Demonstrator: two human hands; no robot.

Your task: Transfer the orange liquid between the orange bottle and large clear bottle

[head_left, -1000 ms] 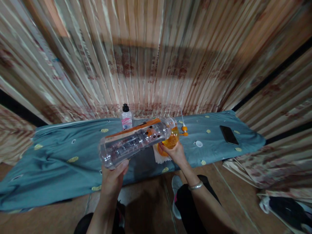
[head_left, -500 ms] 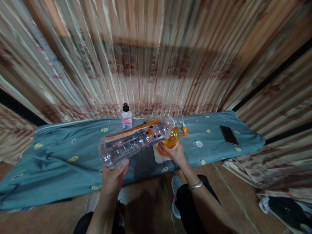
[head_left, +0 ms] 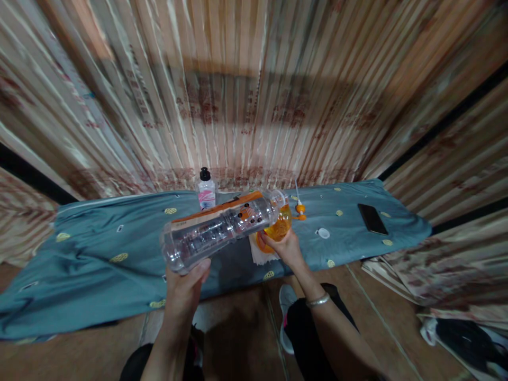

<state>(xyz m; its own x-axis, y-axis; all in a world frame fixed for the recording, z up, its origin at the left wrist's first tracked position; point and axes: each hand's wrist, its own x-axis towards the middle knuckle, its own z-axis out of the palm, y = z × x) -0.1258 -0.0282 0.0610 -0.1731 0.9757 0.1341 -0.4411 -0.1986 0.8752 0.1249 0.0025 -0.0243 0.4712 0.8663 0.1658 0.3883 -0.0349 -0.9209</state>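
Note:
My left hand is closed under the base of a large clear plastic bottle with an orange label. The bottle is tipped, its mouth lower-bodied end to the right, over an orange translucent bottle. Whether liquid passes between them I cannot make out. My right hand is wrapped round the orange bottle near a white tissue. Just beyond it lies an orange pump top with a pale tube. A white round cap is to the right.
A small clear bottle with a black cap stands at the back of the teal cloth-covered surface. A dark phone lies at the right. Pleated curtains hang close behind and at the sides.

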